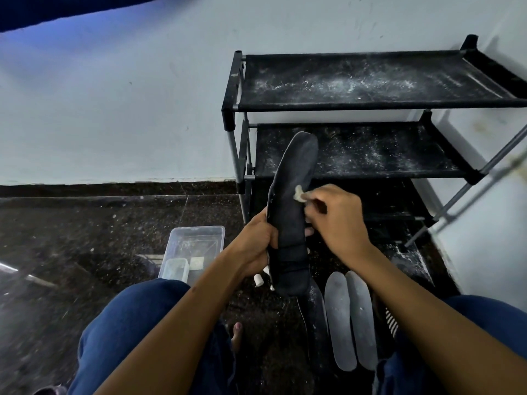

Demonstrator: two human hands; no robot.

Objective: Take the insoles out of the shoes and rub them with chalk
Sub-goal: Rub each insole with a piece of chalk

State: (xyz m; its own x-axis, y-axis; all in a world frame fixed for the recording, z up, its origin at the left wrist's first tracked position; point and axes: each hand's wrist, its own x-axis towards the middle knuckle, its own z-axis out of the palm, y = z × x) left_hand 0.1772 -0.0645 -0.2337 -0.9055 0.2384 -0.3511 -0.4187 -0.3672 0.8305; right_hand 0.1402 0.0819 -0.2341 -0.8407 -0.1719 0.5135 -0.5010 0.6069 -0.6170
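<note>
A: What is at the centre of the frame?

B: A dark, felt-like insole (293, 206), long and round-ended, held upright. The left hand (256, 240) wraps its grip round the lower half, fingers curled at both edges.

A: And the right hand (333, 215)?

B: Its fingertips pinch a small, lumpy white chalk (298, 193), pressed against the insole's face just right of centre.

A: Anything lower down?

B: Two pale grey insoles (350, 320), smooth and dusted, lie side by side on the speckled dark floor (85, 238) at lower right, with a darker one (315, 317) just left of them. Short white chalk stubs (259, 279) lie near the held insole's heel.

A: To the left?

B: A clear plastic box (196, 246), rectangular, with small pieces inside.

A: Behind?

B: A black fabric rack (370, 81) on grey metal tubes, upper right, its shelves streaked with white powder.
</note>
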